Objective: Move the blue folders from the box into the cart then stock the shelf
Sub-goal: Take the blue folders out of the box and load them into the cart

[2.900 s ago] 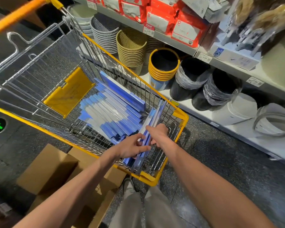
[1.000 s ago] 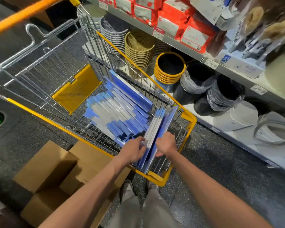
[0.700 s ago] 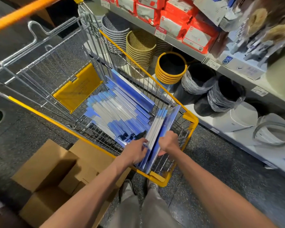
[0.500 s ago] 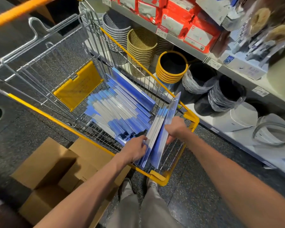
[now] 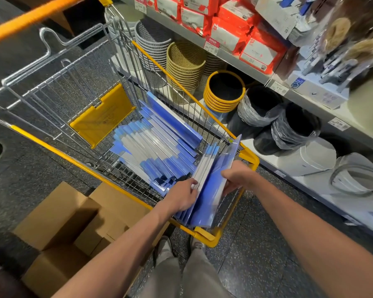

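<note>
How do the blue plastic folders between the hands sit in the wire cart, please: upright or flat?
Upright: the blue plastic folders stand on edge in the wire cart, gripped by left hand and right hand.

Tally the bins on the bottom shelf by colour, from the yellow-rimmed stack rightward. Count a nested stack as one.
Yellow-rimmed stack: 1
Black bins, plastic-wrapped: 2
White bins: 2
Total: 5
</note>
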The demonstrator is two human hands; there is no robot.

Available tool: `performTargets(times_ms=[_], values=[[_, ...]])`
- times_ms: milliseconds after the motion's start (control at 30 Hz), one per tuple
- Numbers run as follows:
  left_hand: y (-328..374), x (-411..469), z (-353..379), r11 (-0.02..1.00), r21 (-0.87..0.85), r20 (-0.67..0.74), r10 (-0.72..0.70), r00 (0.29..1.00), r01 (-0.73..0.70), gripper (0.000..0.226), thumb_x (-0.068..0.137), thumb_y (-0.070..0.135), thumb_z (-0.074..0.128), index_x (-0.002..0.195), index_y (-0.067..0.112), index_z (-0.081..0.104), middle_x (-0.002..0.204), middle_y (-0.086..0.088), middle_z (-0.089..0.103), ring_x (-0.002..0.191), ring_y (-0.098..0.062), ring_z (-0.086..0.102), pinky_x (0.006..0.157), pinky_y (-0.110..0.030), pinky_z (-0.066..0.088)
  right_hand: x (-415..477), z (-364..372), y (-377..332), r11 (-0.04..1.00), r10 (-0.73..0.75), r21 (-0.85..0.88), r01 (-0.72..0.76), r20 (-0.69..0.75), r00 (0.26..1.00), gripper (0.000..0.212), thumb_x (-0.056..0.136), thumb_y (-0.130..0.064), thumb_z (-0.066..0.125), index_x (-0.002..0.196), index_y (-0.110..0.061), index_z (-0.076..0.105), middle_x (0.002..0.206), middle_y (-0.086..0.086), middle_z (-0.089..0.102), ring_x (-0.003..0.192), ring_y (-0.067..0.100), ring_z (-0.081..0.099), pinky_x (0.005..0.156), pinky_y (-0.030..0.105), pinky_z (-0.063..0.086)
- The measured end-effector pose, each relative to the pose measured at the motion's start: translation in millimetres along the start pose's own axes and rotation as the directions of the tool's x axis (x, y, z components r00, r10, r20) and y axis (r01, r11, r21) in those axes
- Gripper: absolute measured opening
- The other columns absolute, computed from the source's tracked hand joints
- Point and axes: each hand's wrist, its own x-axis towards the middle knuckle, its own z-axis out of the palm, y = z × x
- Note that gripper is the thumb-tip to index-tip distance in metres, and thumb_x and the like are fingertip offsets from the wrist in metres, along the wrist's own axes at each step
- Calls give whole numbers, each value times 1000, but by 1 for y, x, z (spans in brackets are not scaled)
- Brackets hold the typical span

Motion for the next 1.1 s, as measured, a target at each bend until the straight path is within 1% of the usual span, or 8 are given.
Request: performTargets(times_ms=[133, 267, 400, 567, 667, 767, 933, 1100], values=[[0, -4, 3, 1000, -4, 9, -18, 1000, 18, 41, 106, 28, 41, 144, 13, 46, 112, -11, 71, 89, -27, 68, 86, -37, 53, 10, 12, 4, 999, 41, 24, -42, 48, 998, 21, 103, -22, 51, 85, -13, 48, 42, -4, 60, 52, 8, 69, 49, 16, 51], [-4, -6, 5, 999, 9, 3, -39, 999, 39, 42, 106, 32, 43, 144, 14, 46, 122, -11, 70, 95, -29, 69, 87, -39, 54, 30, 35, 25, 997, -59, 50, 61, -42, 997, 24, 98, -14, 57, 76, -5, 57, 73, 10, 67, 69, 24, 70, 76, 41, 62], [-11, -13, 3, 994, 87, -52, -58, 997, 62, 40, 106, 34, 43, 141, 14, 48, 124, -10, 68, 102, -31, 67, 91, -42, 53, 31, 43, 51, 970, -208, -142, 197, -67, 976, 22, 96, -17, 57, 94, 5, 63, 85, 14, 66, 71, 23, 68, 72, 43, 59], [-32, -27, -4, 912, 407, -143, 12, 990, 48, 45, 104, 44, 40, 139, 17, 51, 99, -5, 75, 104, -27, 67, 108, -48, 40, 8, 58, 78, 750, -307, -591, 297, 87, 948, 32, 103, -31, 46, 103, -2, 61, 109, 18, 66, 105, 32, 60, 88, 38, 47], [-57, -41, -13, 821, 567, -259, 106, 960, 63, 56, 101, 55, 35, 134, 16, 59, 121, -13, 70, 139, -38, 45, 122, -54, 10, 4, 60, 111, 431, -377, -838, 336, 171, 910, 48, 104, -48, 33, 113, -15, 67, 125, 10, 66, 135, 29, 45, 122, 50, 17], [-80, -61, -27, 753, 645, -381, 166, 910, 132, 68, 95, 62, 31, 123, 13, 69, 140, -25, 56, 148, -49, 23, 122, -55, -15, 3, 55, 136, 338, -457, -871, 356, 178, 872, 60, 103, -57, 19, 130, -23, 61, 147, 0, 51, 149, 21, 24, 123, 56, -2], [-90, -75, -41, 713, 687, -209, 11, 978, 139, 88, 89, 79, 15, 146, 22, 50, 162, -12, 31, 155, -34, 4, 124, -57, -2, 0, 48, 148, 335, -482, -872, 356, 166, 860, 78, 95, -68, 1, 136, -26, 53, 154, -2, 40, 150, 18, 21, 121, 50, 20], [-78, -75, -21, 675, 730, -191, 52, 980, 107, 92, 87, 86, 13, 149, 27, 46, 164, -9, 29, 155, -33, 7, 121, -58, 6, 0, 38, 169, 355, -496, -864, 356, 149, 856, 129, 59, -80, -39, 130, -27, 55, 146, -7, 44, 147, 16, 25, 111, 47, 35]])
